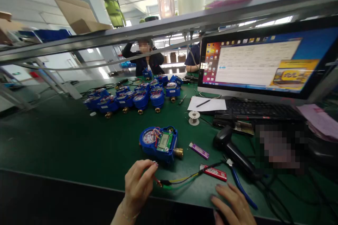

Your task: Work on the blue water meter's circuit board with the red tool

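Observation:
My left hand (139, 181) is at the table's front, thumb and forefinger pinched together; what they hold, if anything, is too small to make out. Just beyond it lies an opened blue water meter (159, 143), with its round dial, a green circuit board with a small display, thin red wires and a brass fitting on the right. By the left fingers, a cable (182, 180) ends in bare copper, with yellow and green wires running right. My right hand (232, 204) rests near the edge, fingers apart and holding nothing, below a red lighter (214, 172) and left of blue-handled pliers (241, 186).
Several blue meters (141, 100) stand grouped at the back left. A purple lighter (199, 150), solder spool (194, 118), paper (207, 104) and barcode scanner (237, 154) lie to the right, before a monitor (260, 63). A shelf (148, 24) crosses overhead; people sit beyond.

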Action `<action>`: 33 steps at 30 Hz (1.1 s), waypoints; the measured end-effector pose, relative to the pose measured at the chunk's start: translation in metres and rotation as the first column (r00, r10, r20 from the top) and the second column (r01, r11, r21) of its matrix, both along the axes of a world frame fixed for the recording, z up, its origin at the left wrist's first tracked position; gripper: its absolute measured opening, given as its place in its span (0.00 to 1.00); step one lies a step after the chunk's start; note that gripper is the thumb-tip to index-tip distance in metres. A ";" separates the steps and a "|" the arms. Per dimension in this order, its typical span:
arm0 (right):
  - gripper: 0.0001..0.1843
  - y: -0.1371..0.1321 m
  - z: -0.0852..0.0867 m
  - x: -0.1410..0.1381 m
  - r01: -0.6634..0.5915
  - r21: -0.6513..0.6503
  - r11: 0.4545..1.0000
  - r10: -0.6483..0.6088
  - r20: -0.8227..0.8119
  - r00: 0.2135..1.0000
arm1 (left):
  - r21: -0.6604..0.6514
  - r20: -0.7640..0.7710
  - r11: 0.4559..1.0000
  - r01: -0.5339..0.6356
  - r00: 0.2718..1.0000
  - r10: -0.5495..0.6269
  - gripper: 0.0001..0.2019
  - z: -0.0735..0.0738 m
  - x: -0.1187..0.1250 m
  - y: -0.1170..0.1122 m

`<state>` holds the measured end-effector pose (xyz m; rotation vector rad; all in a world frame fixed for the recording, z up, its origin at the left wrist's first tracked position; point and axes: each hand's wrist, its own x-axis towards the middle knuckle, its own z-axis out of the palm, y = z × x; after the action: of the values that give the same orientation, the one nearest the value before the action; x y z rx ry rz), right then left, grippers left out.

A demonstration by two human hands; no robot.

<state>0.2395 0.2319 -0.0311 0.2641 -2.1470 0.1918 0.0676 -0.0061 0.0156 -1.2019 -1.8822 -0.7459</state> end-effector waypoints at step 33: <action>0.15 0.033 -0.021 -0.030 0.228 0.036 0.973 -0.224 0.385 0.895 | 0.050 0.679 0.947 -0.318 0.706 0.201 0.15 0.036 -0.048 0.044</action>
<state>0.2096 0.2649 -0.0520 -0.0393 -2.5473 0.1267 0.0197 0.0380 0.0512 -0.5505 -2.4402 -1.2609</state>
